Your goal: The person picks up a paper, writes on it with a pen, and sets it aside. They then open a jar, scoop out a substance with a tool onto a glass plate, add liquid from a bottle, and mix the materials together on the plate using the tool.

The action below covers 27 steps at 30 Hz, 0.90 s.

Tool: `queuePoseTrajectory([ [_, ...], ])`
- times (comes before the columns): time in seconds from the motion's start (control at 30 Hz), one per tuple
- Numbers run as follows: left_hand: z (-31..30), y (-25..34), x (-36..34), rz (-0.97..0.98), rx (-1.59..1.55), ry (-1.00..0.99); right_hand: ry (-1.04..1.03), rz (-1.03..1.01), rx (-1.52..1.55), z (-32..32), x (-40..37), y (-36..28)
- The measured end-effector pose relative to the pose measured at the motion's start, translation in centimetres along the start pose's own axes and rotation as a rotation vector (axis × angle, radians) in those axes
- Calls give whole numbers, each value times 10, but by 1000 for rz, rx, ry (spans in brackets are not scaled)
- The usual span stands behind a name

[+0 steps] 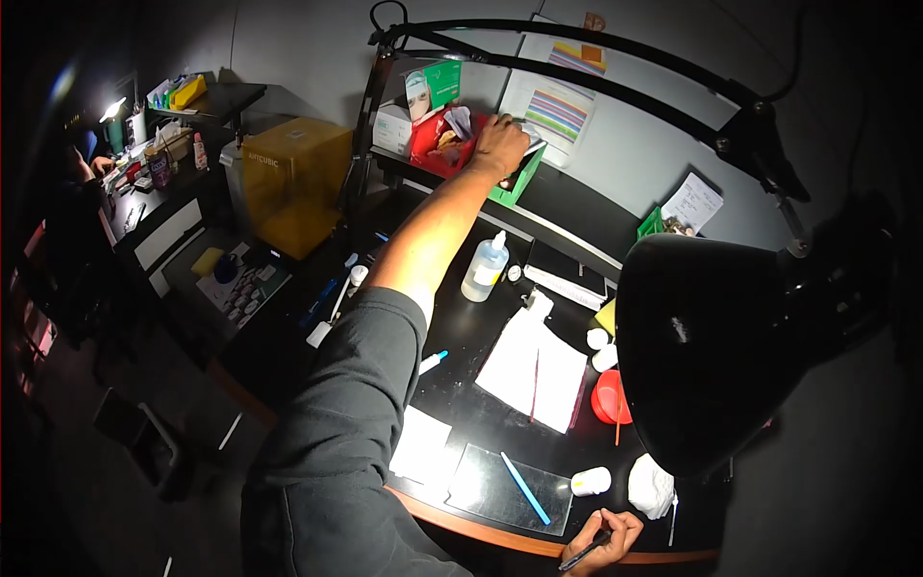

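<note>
My left hand (504, 146) reaches up to the shelf, over a green bin (520, 181) beside a red bin (429, 144). Its fingers dip downward into the bin, and what they touch is hidden. A white piece (532, 139) shows right by the fingertips. Low on the right, at the table's front edge, my right hand (606, 540) is closed around a slim dark pen-like tool (584, 555). Near it are a small white jar (590, 481), a clear plate (481, 486) with a blue stick-shaped tool (525, 489) on it, and a crumpled white wad (651, 486).
A black lamp (716, 356) hangs over the right side. On the table stand a clear bottle (485, 267), a white cloth (524, 370) with a thin dark brush-like stick and a red cup (609, 397). An amber box (298, 183) is on the left; another person's hand (100, 166) shows beyond.
</note>
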<state>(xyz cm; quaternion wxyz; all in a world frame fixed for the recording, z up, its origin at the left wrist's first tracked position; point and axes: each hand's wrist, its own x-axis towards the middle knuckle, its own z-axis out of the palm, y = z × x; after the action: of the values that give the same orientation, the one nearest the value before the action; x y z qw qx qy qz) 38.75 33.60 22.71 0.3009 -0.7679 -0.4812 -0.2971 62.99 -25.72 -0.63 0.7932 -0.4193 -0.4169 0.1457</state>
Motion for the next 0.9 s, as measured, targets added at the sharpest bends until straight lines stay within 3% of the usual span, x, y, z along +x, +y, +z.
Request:
queuePoseTrajectory([
  [0.07, -6, -2, 3, -46, -61, -227, 20, 88, 200, 4, 1, -4],
  [0.13, -14, -7, 3, -24, -97, -370, 39, 25, 21, -7, 0, 9],
  [0.17, -17, -11, 4, -21, -192, -385, 50, -9, -70, -5, 0, 9],
  [0.27, -36, -23, 11, 8, -312, -453, 8, 139, 86, -3, 0, -3],
  [0.37, -16, -38, 22, -17, -510, -284, 36, 35, -25, -1, 2, 3],
  [0.43, -4, -48, 26, -7, -684, -147, 28, -230, -622, 32, -4, -25],
  [0.53, -16, -55, 25, -61, -823, -127, 25, -436, -930, 57, -6, -36],
  [0.67, -7, -67, 29, -87, -774, -51, -7, -389, -901, 37, -5, -25],
  [0.73, -23, -67, 20, -105, -747, -73, -31, -249, -864, 10, -8, -14],
  [0.9, -66, -74, -11, -3, -633, -118, -107, -310, -850, 6, -3, -12],
])
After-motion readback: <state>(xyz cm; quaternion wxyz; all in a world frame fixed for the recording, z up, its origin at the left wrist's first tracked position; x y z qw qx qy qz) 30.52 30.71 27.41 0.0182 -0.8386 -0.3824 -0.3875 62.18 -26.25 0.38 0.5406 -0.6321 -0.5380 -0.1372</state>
